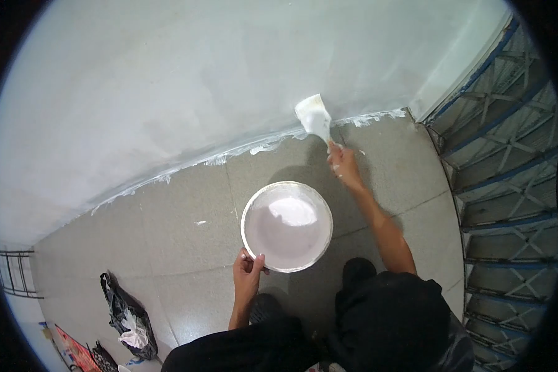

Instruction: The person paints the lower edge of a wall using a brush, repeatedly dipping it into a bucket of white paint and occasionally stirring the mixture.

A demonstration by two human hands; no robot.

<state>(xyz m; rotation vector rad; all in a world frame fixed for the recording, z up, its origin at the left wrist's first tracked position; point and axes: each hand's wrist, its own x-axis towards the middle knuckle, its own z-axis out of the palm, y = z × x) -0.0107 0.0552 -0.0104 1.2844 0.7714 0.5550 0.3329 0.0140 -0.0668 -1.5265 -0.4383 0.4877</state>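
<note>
My right hand [344, 163] is closed round the handle of a paintbrush [316, 118] whose wide head is coated white. The brush head lies in front of the lower part of the pale wall [217, 80]; whether it touches the wall I cannot tell. With thumb and fingers, my left hand [248, 271] pinches the near-left rim of a round bucket [244, 217]. Whitish paint [285, 239] fills part of the bucket, and light glares off its surface. White specks show on my right hand.
Uneven white paint [263, 148] marks the grey tiled floor [186, 235] along the wall's foot. A folding metal gate [508, 146] borders the right side. A black plastic bag [127, 313] lies at lower left, and a dark metal rack [15, 273] stands beyond it.
</note>
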